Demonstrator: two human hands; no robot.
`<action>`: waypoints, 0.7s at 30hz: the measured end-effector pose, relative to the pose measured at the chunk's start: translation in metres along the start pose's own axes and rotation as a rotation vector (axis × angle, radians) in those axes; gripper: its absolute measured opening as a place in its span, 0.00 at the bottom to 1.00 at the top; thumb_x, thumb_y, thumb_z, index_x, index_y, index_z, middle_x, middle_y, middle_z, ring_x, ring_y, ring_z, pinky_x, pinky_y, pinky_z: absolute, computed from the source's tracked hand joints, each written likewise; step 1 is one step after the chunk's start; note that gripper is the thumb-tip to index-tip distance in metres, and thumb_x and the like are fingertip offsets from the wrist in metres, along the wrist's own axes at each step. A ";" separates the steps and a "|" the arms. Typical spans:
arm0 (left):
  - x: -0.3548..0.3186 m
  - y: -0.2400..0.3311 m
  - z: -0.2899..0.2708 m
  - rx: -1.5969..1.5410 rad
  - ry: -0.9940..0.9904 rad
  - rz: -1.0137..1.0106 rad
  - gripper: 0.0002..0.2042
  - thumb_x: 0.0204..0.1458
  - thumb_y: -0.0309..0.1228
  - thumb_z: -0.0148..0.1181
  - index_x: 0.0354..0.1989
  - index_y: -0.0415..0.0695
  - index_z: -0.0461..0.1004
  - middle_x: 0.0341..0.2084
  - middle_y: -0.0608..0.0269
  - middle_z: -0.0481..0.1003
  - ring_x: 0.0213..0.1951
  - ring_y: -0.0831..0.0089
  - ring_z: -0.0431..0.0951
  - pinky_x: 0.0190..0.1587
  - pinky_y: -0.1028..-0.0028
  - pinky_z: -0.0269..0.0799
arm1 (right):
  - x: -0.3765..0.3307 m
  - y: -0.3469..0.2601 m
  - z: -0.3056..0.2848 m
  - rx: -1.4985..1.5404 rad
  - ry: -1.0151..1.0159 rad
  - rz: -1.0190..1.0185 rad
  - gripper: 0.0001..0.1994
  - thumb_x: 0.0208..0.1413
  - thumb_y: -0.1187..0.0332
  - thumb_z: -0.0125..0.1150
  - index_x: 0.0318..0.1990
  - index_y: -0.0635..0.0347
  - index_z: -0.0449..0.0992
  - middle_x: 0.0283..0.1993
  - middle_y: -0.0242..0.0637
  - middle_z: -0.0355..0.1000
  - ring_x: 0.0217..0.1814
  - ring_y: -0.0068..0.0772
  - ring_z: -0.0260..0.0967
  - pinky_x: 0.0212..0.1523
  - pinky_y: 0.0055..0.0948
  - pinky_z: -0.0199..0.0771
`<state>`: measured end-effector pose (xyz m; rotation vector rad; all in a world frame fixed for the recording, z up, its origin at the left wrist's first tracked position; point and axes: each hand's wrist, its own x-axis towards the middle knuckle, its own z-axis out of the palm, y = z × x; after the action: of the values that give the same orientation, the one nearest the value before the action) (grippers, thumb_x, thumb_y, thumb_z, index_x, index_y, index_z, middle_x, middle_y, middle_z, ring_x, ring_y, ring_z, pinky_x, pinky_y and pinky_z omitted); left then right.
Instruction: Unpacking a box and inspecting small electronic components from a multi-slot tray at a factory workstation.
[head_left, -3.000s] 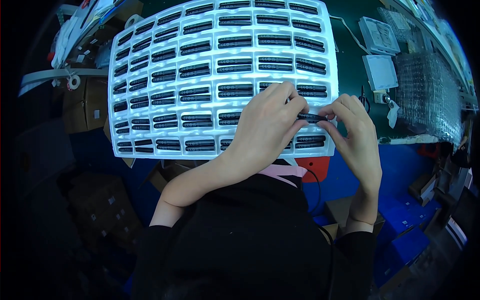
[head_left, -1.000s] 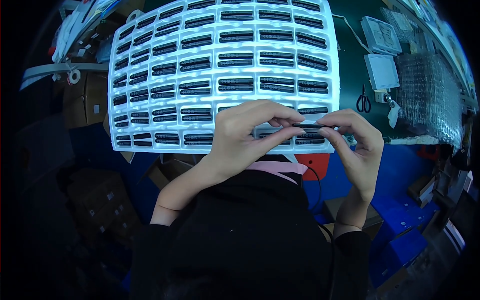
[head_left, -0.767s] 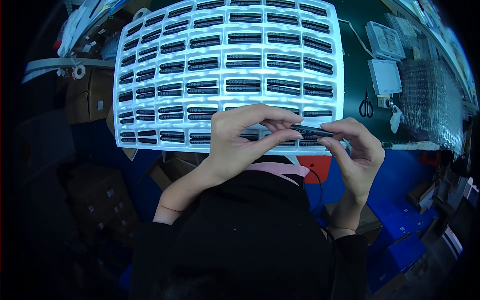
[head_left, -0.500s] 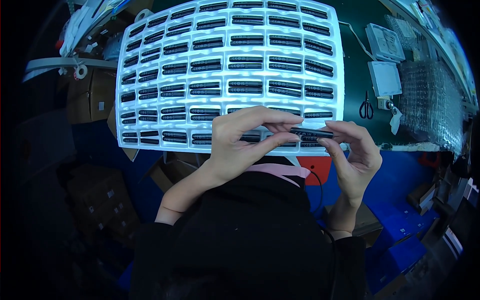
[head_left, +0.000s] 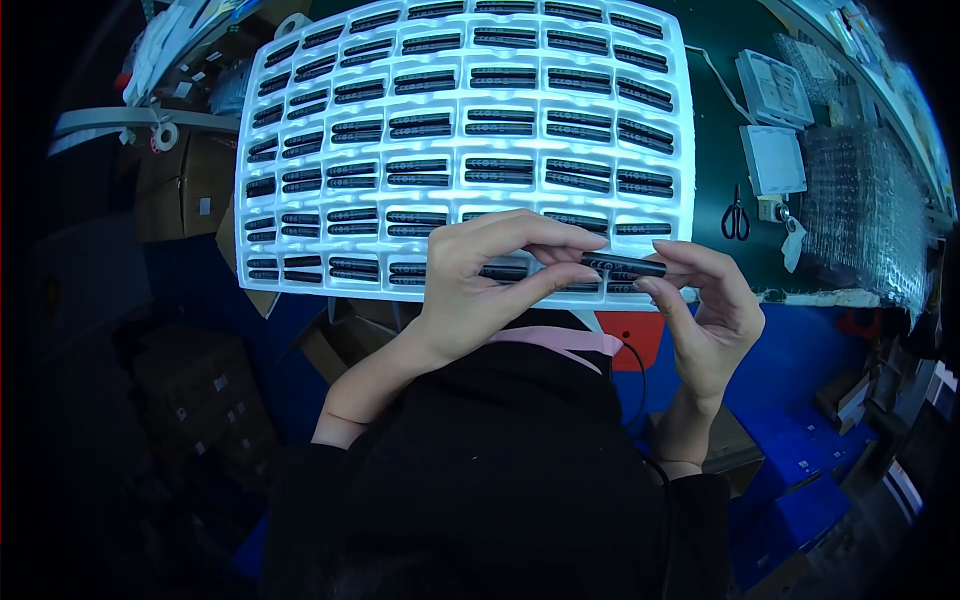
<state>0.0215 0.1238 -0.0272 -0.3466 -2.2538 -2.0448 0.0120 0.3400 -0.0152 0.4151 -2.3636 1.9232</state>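
A slim black cylinder with pale printing (head_left: pixel 624 265) is held level between my two hands, above the near right part of a white moulded tray (head_left: pixel 688 150). My left hand (head_left: pixel 490 265) pinches its left end between thumb and fingers. At the other end, my right hand (head_left: pixel 712 300) grips it between thumb and fingertips. Similar black cylinders (head_left: pixel 499 171) lie in the tray's compartments, mostly in pairs. One compartment at the right holds a single visible cylinder (head_left: pixel 643 229). My left hand hides some compartments in the two nearest rows.
Right of the tray, on the dark green table (head_left: pixel 715 100), lie scissors (head_left: pixel 736 220), a white shallow box (head_left: pixel 773 160), a clear case (head_left: pixel 775 88) and a stack of clear plastic trays (head_left: pixel 865 215). Cardboard boxes (head_left: pixel 160 200) stand at the left. A red object (head_left: pixel 635 340) sits below the table edge.
The black cylinder has turned about its length, so its printing now faces up. Both hands keep their grip almost in place. The tray appears shifted slightly to the right in view.
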 end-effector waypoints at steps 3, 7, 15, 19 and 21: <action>0.000 -0.001 0.001 -0.007 0.004 0.011 0.15 0.44 0.21 0.73 0.43 0.42 0.84 0.31 0.61 0.84 0.31 0.78 0.81 0.37 0.83 0.79 | 0.000 -0.001 0.001 0.006 0.015 -0.004 0.17 0.44 0.83 0.72 0.45 0.68 0.81 0.39 0.43 0.82 0.32 0.25 0.76 0.35 0.19 0.77; 0.000 -0.001 0.001 -0.046 0.006 -0.014 0.15 0.44 0.21 0.73 0.43 0.42 0.84 0.31 0.61 0.84 0.31 0.78 0.81 0.38 0.83 0.80 | 0.000 -0.001 0.000 0.009 0.001 -0.021 0.17 0.44 0.83 0.73 0.44 0.68 0.82 0.38 0.43 0.82 0.32 0.26 0.78 0.34 0.19 0.77; 0.000 0.002 -0.001 -0.111 -0.022 -0.086 0.14 0.43 0.18 0.73 0.40 0.38 0.83 0.37 0.56 0.84 0.32 0.76 0.82 0.41 0.80 0.78 | -0.002 0.000 -0.001 0.043 0.020 -0.004 0.16 0.44 0.82 0.73 0.43 0.68 0.82 0.36 0.43 0.83 0.31 0.27 0.80 0.32 0.18 0.77; -0.001 0.002 0.000 -0.103 -0.023 -0.085 0.14 0.43 0.18 0.73 0.40 0.38 0.83 0.37 0.56 0.84 0.32 0.76 0.82 0.41 0.80 0.79 | -0.002 0.000 -0.002 0.054 0.005 0.002 0.15 0.45 0.81 0.74 0.44 0.68 0.82 0.36 0.43 0.83 0.31 0.28 0.81 0.32 0.18 0.77; -0.001 0.002 0.000 -0.119 -0.018 -0.089 0.14 0.43 0.18 0.73 0.40 0.38 0.83 0.37 0.56 0.84 0.32 0.75 0.82 0.41 0.80 0.79 | -0.003 0.000 -0.002 0.047 -0.001 0.004 0.15 0.45 0.80 0.74 0.43 0.68 0.82 0.35 0.43 0.83 0.30 0.28 0.81 0.32 0.18 0.77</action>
<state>0.0230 0.1239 -0.0259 -0.2779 -2.2009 -2.2355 0.0144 0.3427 -0.0151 0.4142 -2.3259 1.9840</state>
